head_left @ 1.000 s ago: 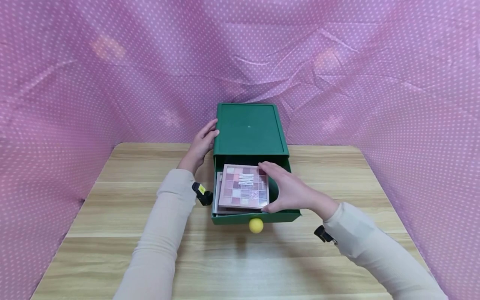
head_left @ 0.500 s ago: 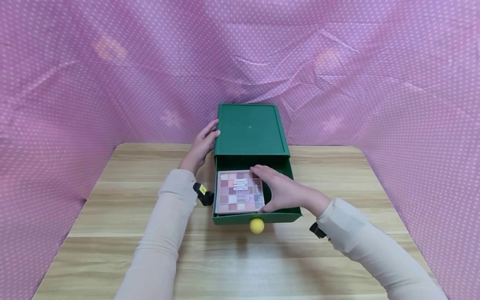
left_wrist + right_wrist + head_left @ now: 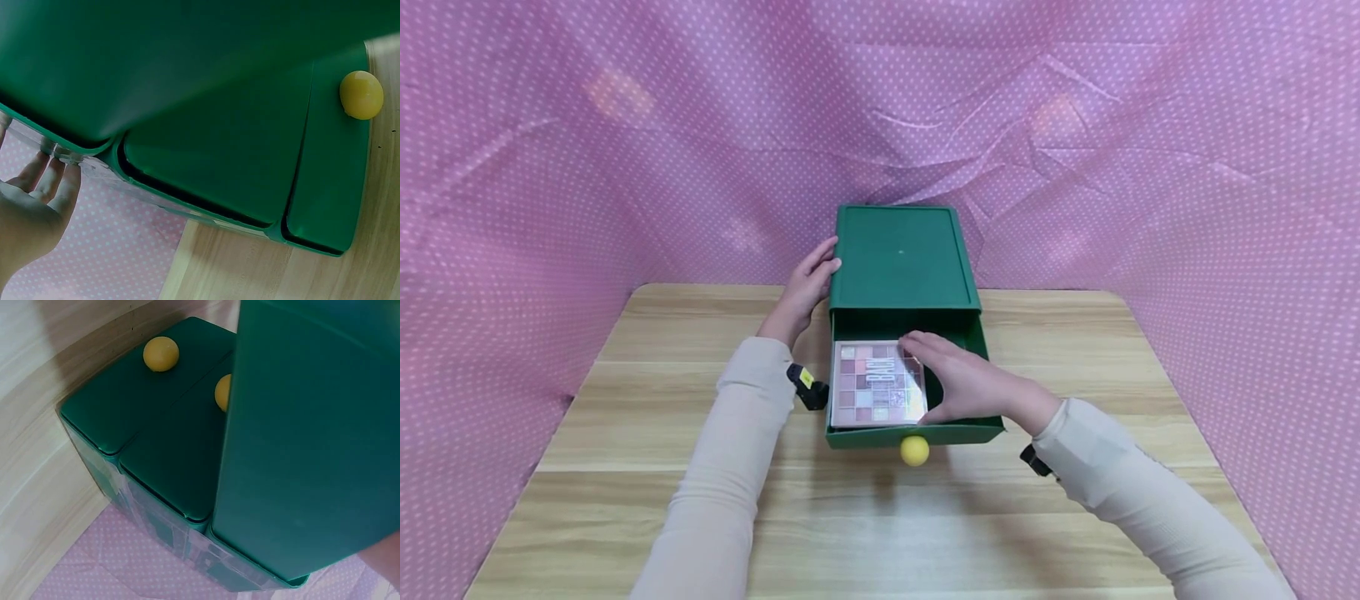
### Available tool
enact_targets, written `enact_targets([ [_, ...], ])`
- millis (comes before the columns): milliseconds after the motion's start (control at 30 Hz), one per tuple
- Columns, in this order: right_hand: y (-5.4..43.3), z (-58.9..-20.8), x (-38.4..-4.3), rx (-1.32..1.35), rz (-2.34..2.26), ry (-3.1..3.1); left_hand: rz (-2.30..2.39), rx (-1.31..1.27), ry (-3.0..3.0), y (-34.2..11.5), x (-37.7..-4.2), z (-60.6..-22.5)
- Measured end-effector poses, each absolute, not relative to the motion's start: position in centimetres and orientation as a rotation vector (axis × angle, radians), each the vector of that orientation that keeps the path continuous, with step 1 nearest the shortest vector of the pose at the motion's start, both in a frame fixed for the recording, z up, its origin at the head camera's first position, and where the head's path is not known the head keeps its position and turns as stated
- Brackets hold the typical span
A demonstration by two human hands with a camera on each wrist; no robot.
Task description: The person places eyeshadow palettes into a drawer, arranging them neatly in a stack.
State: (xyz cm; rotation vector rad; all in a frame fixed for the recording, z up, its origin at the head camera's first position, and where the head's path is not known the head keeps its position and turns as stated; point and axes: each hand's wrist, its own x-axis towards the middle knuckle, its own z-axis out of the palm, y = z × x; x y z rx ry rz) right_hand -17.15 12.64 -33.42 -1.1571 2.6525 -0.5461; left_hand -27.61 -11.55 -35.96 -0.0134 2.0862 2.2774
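A green drawer unit stands on the table with its top drawer pulled out. In the drawer's left part lies an eyeshadow palette with a grid of pink and mauve squares and the word BACK, face up. My right hand reaches in from the right, thumb and fingers spanning the palette's right end at its near and far corners. Only a sliver of that hand shows in the right wrist view, behind the drawer. My left hand rests its fairly straight fingers against the unit's left side, also seen in the left wrist view.
A yellow knob sticks out from the open drawer's front. Lower drawers with yellow knobs are closed beneath it. The wooden table is enclosed by pink polka-dot cloth.
The right hand has lowered the palette slightly left and down into the drawer, so that it lies flat. Over the last half second little has moved. The left hand has stayed in place.
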Motion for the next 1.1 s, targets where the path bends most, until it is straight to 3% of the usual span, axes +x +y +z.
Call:
enact_targets([
  [633, 13.8, -31.1, -16.1, -1.061, -1.061, 2.589, 2.277, -0.019, 2.077, -11.6, -27.7, -35.8],
  [1100, 13.8, -30.1, -11.8, -1.218, -1.561, 2.427, 2.267, -0.016, 2.077, -11.7, -27.7, -35.8],
])
